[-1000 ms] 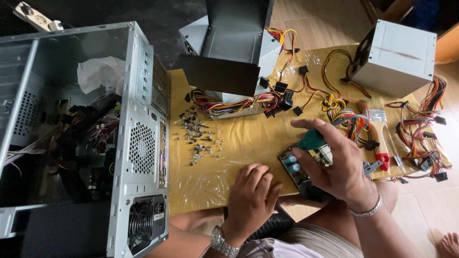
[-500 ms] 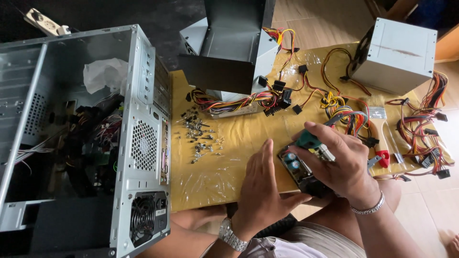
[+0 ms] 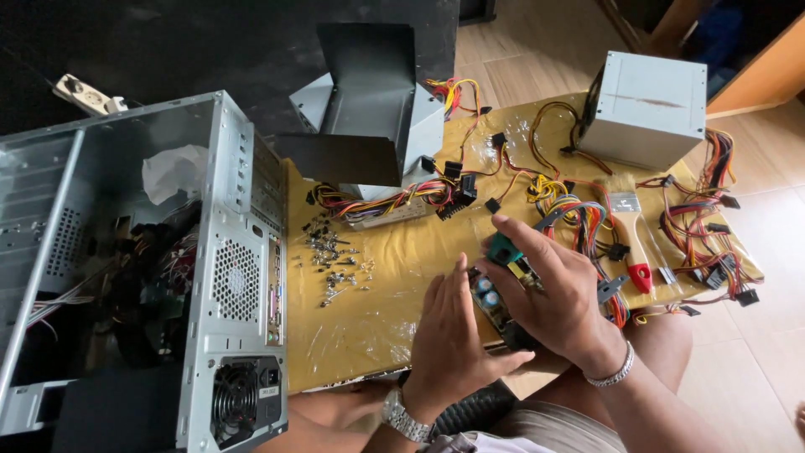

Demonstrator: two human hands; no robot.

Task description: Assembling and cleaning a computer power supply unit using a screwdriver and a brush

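Now, head view: right hand point(image 3: 558, 289) grasps circuit board point(image 3: 503, 294), tilted up off yellow mat point(image 3: 394, 327). Left hand point(image 3: 453, 335), flat on mat a second ago, has risen, fingers extended, released, touching board's left edge. Screws point(image 3: 331, 260) lie left of hands.

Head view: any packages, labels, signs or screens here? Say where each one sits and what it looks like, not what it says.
No packages, signs or screens show.
Sticker: small pale rectangle beside the fan grille at the bottom rear of the grey computer case, on the left; print too small to read.
Power supply: plain grey metal box, top right on the yellow table; no label shows on its visible faces.
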